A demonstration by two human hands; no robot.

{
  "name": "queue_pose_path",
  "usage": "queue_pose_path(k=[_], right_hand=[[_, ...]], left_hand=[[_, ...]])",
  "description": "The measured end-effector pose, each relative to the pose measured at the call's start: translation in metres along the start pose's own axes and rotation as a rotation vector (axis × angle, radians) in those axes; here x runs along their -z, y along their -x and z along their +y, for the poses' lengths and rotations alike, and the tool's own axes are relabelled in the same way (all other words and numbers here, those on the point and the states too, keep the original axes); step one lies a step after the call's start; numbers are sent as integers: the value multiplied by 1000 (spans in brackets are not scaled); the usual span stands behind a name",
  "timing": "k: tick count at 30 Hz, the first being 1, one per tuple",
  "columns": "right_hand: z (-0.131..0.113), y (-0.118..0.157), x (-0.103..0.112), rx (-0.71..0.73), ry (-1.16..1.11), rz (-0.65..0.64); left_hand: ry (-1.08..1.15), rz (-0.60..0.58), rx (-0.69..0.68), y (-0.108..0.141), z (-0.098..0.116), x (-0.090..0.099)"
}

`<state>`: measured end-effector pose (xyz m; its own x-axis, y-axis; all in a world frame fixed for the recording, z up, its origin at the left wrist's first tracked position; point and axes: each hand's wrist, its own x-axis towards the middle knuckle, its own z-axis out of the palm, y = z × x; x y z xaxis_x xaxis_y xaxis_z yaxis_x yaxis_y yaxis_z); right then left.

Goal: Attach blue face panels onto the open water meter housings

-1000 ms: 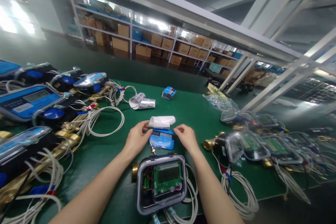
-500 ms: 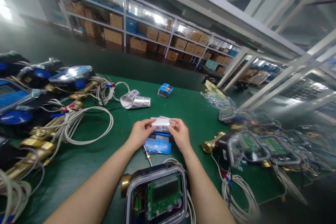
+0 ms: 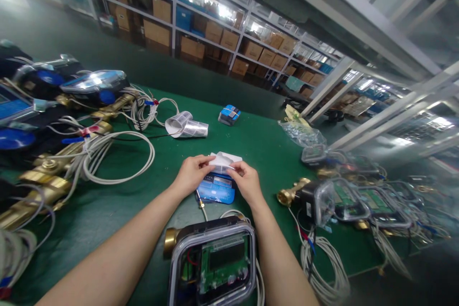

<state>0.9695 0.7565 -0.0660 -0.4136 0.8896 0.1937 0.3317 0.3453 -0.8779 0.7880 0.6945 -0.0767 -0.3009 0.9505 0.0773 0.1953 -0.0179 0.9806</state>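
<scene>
A silvery-white strip of labels [image 3: 221, 162] is pinched at its two ends between my hands. My left hand [image 3: 191, 173] grips its left end with thumb and fingers. On the right end, my right hand [image 3: 247, 179] is closed in the same way. Just under the strip lie blue printed panels [image 3: 217, 192], partly covered by the strip and my fingers. Nearer to me, between my forearms, sits a meter with a clear cover [image 3: 211, 263], its green circuit board showing and a brass fitting [image 3: 171, 243] on its left.
A curled roll of labels [image 3: 186, 125] and a banded stack of blue panels [image 3: 229, 114] lie farther back. Brass-bodied meters [image 3: 50, 172] with coiled cables [image 3: 114, 158] crowd the left. More clear-covered meters [image 3: 319, 203] and a plastic bag [image 3: 304, 134] are on the right.
The strip's far edge has lifted and bent back, showing more of its white backing. Both hands keep their hold. The view has shifted slightly.
</scene>
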Motion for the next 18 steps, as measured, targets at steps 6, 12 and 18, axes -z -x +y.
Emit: queue_pose_path(k=[6, 12, 18], right_hand=[[-4, 2, -1, 82, 48, 54], [-9, 5, 2, 237, 126, 92], [-6, 5, 3, 354, 183, 114]], left_hand=[[21, -4, 38, 0, -1, 0], [80, -11, 121, -1, -5, -2], [123, 2, 169, 0, 2, -3]])
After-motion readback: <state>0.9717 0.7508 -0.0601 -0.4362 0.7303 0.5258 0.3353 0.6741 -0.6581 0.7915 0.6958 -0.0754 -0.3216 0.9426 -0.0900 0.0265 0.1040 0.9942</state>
